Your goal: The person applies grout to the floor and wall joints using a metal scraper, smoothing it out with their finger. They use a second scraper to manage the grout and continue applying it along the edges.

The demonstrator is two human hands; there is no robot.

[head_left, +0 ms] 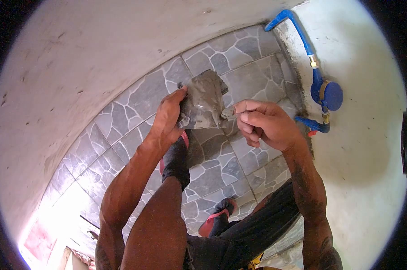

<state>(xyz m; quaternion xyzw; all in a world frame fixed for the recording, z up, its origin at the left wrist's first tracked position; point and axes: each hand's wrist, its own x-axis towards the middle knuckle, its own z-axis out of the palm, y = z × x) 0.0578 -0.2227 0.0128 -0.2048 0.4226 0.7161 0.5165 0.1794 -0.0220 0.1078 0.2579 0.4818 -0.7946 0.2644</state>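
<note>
My left hand grips the left edge of a flat board loaded with wet grey mortar. The board's own surface is mostly hidden under the mortar; a dark corner shows at its far right. At the board's near right corner, my right hand is closed with thumb and forefinger pinched on a small mortar-smeared tool. The tool's tip touches the mortar, and its handle is hidden in my fingers, so its exact kind does not show. Both hands are above the tiled floor.
A pale wall curves along the left and far side. On the right wall, a blue pipe runs to a round blue water meter and a red-handled valve. My feet in pink flip-flops stand below.
</note>
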